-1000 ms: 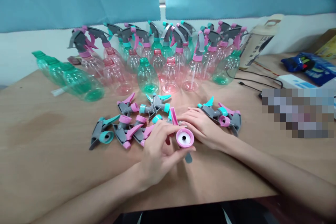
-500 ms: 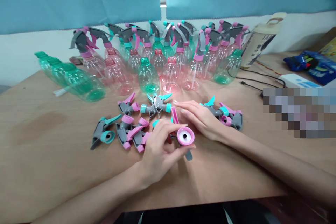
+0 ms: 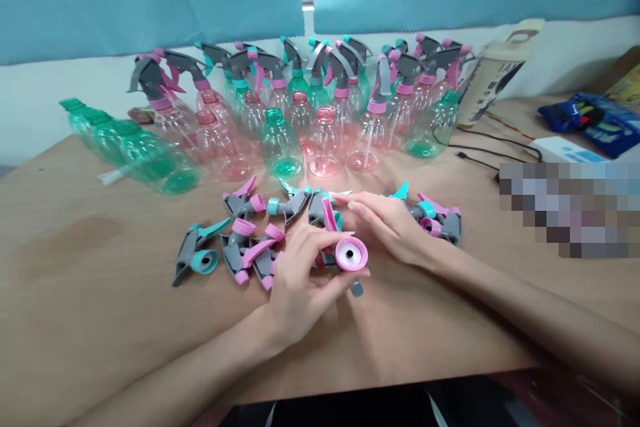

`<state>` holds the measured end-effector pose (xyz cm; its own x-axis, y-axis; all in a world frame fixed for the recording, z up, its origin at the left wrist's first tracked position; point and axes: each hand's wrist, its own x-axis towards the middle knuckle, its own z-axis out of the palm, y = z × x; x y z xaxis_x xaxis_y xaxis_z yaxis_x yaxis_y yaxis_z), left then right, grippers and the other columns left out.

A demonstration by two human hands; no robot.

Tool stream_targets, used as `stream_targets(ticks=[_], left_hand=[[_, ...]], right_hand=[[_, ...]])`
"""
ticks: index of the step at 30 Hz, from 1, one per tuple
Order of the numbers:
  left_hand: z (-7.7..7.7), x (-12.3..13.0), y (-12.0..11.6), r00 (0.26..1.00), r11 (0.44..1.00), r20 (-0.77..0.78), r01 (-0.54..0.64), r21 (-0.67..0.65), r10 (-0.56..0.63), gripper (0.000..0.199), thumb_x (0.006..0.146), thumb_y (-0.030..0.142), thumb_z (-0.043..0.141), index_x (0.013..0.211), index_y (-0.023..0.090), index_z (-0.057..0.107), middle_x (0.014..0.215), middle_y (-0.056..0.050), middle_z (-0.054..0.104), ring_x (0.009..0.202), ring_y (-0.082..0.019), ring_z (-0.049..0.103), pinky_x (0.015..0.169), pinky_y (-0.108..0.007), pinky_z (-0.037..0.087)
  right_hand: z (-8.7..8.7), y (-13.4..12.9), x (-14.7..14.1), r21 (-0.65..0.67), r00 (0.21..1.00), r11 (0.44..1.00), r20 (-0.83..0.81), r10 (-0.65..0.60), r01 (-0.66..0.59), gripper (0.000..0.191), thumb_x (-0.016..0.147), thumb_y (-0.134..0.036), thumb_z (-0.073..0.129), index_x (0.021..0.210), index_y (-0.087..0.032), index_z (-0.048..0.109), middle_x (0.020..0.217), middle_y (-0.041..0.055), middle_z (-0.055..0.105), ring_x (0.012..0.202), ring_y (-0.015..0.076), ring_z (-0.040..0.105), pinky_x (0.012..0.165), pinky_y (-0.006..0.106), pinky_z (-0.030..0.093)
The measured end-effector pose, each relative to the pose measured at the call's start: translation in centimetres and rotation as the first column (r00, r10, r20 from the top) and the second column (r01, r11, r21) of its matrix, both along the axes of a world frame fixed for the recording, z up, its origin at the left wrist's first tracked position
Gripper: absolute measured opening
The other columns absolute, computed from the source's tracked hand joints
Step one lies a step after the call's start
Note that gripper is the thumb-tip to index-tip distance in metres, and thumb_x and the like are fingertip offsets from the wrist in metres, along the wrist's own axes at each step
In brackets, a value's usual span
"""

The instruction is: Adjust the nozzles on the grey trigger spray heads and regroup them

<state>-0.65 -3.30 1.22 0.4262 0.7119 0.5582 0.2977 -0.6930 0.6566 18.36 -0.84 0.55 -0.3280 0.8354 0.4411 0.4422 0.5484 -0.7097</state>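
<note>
Seen from the pink head (image 3: 351,254), smooth, hard-looking loose heads (image 3: 240,247) lay from nine to eleven o'clock, their grey bodies angular, their round collars and curved triggers pink or teal. The left hand (image 3: 300,280), at eight o'clock, grasped the pink head between thumb and fingers, its ribbed collar and white inner disc turned to the camera. At eleven, a teal head (image 3: 317,207) lay by the fingertips of the right hand (image 3: 400,230); whether they gripped it, I could not tell. More right-hand heads (image 3: 443,223) sat between two and three.

Slanted green bottles (image 3: 150,153), glossy and see-through, stood open at ten. From eleven to one came rounded clear bottles (image 3: 325,147), pink and green, some open, others topped with heads; a pale tube (image 3: 369,140) ran down inside one.

The left hand hid much of the pink head's body. At one to two stood a cream flask (image 3: 493,80), then a black cable (image 3: 493,140), a crinkled blue packet (image 3: 595,123) and a white box (image 3: 565,149), all on the wood-brown table (image 3: 125,320)
</note>
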Motion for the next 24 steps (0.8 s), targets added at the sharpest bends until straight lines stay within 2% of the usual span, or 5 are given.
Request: stream_targets(ticks=[6,12,16,19,24], left_hand=[[0.2,-0.1,0.4,0.998,0.998,-0.031,-0.06,0.0,0.06,0.02,0.079,0.023,0.07,0.097,0.021,0.064,0.092,-0.005,0.063,0.084,-0.019,0.057,0.066,-0.031,0.048],[0.2,-0.4,0.9,0.99,0.99,-0.07,-0.117,0.075,0.122,0.022,0.08,0.021,0.068,0.101,0.02,0.062,0.093,-0.004,0.061,0.082,-0.018,0.057,0.066,-0.03,0.047],[0.2,-0.6,1.1,0.968,0.954,-0.119,-0.19,0.231,0.222,0.022,0.081,0.02,0.067,0.102,0.02,0.061,0.087,-0.002,0.06,0.08,-0.017,0.056,0.067,-0.029,0.046],[0.3,-0.8,1.4,0.944,0.911,-0.158,-0.22,0.349,0.289,0.024,0.08,0.02,0.067,0.103,0.021,0.061,0.082,-0.001,0.06,0.077,-0.018,0.056,0.066,-0.031,0.043],[0.3,-1.2,1.7,0.94,0.864,-0.16,-0.199,0.462,0.302,0.029,0.08,0.017,0.068,0.107,0.02,0.059,0.082,-0.003,0.06,0.077,-0.019,0.056,0.064,-0.032,0.04]], right_hand=[[1.6,-1.8,0.2,0.071,0.954,0.97,-0.211,-0.213,0.233,0.009,0.089,-0.026,0.055,0.092,-0.02,0.061,0.082,0.0017,0.068,0.073,0.0141,0.064,0.067,0.028,0.051],[1.9,-3.1,-0.7,0.367,0.998,0.928,-0.005,-0.069,0.066,0.005,0.084,-0.016,0.059,0.085,-0.02,0.06,0.064,-0.0007,0.06,0.057,0.0122,0.053,0.056,0.028,0.044],[0.9,-3.2,-0.8,0.475,0.979,0.876,0.129,-0.16,0.081,0.013,0.083,-0.012,0.058,0.092,-0.019,0.064,0.066,0.0004,0.066,0.054,0.0132,0.052,0.054,0.029,0.044],[0.5,-3.7,-1.1,0.425,0.974,0.898,0.129,-0.188,0.117,0.022,0.083,-0.01,0.056,0.103,-0.015,0.065,0.065,0.0014,0.069,0.051,0.0118,0.053,0.052,0.027,0.044],[0.7,-4.8,-2.2,0.075,0.987,0.984,-0.05,-0.155,0.159,0.027,0.088,-0.018,0.052,0.111,-0.014,0.066,0.054,-0.0023,0.062,0.04,0.0089,0.043,0.042,0.024,0.04]])
